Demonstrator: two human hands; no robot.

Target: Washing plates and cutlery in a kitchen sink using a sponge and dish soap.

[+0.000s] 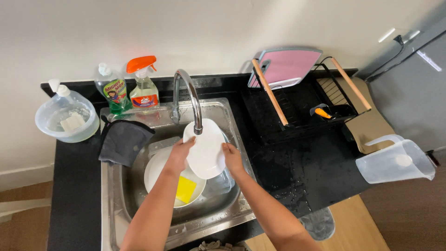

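Gripping a white plate (205, 149) by opposite rims, the left hand (180, 151) and right hand (231, 157) curl their fingers shut on it; it sits between them under the faucet (188, 100), long axis running away from the person.

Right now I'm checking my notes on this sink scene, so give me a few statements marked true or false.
1. Both hands, left hand and right hand, hold the white plate under the faucet. True.
2. A yellow sponge lies in the sink. True.
3. The pink cutting board lies flat in the sink. False: it leans in the dish rack.
4. The grey cloth hangs on the faucet. False: it drapes over the sink's left rim.
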